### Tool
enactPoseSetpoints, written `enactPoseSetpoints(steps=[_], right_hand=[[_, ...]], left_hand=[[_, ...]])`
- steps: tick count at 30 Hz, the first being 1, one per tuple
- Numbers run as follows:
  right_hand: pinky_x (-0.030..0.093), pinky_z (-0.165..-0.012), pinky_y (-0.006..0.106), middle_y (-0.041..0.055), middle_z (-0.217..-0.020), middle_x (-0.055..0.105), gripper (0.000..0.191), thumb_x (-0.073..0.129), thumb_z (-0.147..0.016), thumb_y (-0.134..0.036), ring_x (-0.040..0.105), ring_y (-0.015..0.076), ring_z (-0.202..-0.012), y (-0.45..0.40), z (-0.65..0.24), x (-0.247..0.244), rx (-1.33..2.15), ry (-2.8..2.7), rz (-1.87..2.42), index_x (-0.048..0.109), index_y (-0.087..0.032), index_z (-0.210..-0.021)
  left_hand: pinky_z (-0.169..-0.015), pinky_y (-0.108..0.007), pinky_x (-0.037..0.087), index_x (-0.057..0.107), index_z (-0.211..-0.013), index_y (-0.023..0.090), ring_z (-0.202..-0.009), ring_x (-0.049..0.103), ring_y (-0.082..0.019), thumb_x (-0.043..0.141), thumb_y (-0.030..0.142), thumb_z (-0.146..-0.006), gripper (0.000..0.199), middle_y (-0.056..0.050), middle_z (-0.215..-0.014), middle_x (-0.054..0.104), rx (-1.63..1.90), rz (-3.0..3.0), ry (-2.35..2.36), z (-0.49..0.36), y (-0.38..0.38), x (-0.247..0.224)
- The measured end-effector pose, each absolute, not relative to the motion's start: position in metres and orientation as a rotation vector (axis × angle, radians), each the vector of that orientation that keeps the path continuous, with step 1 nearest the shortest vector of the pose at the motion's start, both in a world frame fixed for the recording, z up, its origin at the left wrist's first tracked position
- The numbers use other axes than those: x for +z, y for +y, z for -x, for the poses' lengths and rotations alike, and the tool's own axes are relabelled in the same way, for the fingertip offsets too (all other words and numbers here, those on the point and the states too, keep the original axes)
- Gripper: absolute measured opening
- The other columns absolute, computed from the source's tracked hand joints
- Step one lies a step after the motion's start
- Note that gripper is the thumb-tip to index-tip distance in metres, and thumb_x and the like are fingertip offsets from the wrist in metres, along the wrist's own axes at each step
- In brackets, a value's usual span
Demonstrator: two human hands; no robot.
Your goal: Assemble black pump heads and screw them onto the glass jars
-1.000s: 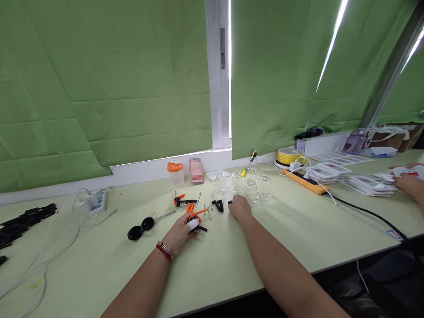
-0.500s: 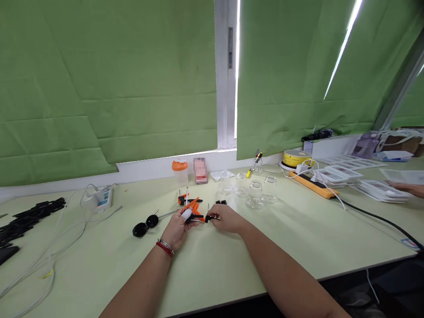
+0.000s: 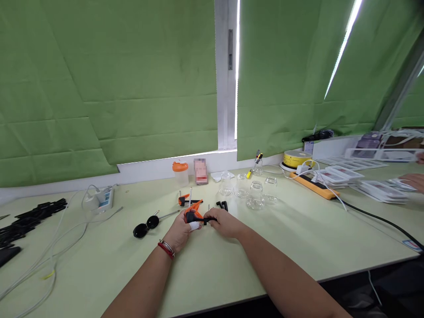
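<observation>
My left hand [image 3: 180, 229], with a white wrap on the thumb, is closed around an orange-and-black bar clamp [image 3: 194, 214]. At the clamp's right end my right hand [image 3: 223, 222] pinches a small black clamp jaw [image 3: 209, 219]; the two parts meet, though whether they are joined I cannot tell. Behind my hands lies another orange-and-black clamp [image 3: 184, 201] with a metal bar. Loose black pieces [image 3: 222, 206] rest just beyond my right fingers. Left of my left hand are round black sunglasses [image 3: 145, 226] beside a thin metal rod [image 3: 168, 214].
Several clear glass jars [image 3: 255, 196] stand right of centre. An orange-lidded cup [image 3: 180, 174] and a pink box [image 3: 200, 171] stand by the wall. An orange power strip [image 3: 313, 185], white frames [image 3: 377, 192] and another person's hand [image 3: 414, 180] are at right. Cables [image 3: 53, 247] cross the left side.
The clamp has turned in my left hand, and the black jaw in my right hand has come against its end. At right, the other person's hand has shifted and a white frame is raised.
</observation>
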State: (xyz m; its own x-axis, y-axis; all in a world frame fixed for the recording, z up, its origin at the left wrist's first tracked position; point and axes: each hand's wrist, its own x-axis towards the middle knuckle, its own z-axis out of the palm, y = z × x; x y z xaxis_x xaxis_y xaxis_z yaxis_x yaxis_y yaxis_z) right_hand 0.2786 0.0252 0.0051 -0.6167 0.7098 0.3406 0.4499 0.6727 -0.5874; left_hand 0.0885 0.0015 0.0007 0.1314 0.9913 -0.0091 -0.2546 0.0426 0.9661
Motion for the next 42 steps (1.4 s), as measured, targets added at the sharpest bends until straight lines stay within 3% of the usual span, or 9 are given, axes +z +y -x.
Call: enactPoseSetpoints(steps=[17,42], right_hand=[[0.043,-0.080,0.030,0.0049,-0.098,0.064,0.032,0.046,-0.078,-0.005,0.057,0.0179,-0.090,0.025,-0.270,-0.008,0.650,-2.224,0.942,0.063,-0.018,-0.102],[0.043,-0.082,0.035,0.0085,-0.097,0.062,0.028,0.045,-0.078,-0.005,0.055,0.0207,-0.090,0.028,-0.264,-0.014,0.542,-2.209,0.848,0.061,-0.016,-0.099]], left_hand=[[-0.060,-0.025,0.042,0.053,-0.093,0.019,-0.068,0.052,-0.012,0.071,0.011,-0.056,0.042,0.001,-0.081,0.058,1.309,-1.159,1.060,-0.094,0.003,-0.006],[-0.055,-0.021,0.041,0.047,-0.096,0.020,-0.063,0.050,-0.008,0.072,0.020,-0.061,0.043,0.002,-0.082,0.054,1.274,-1.127,1.064,-0.093,0.004,-0.007]])
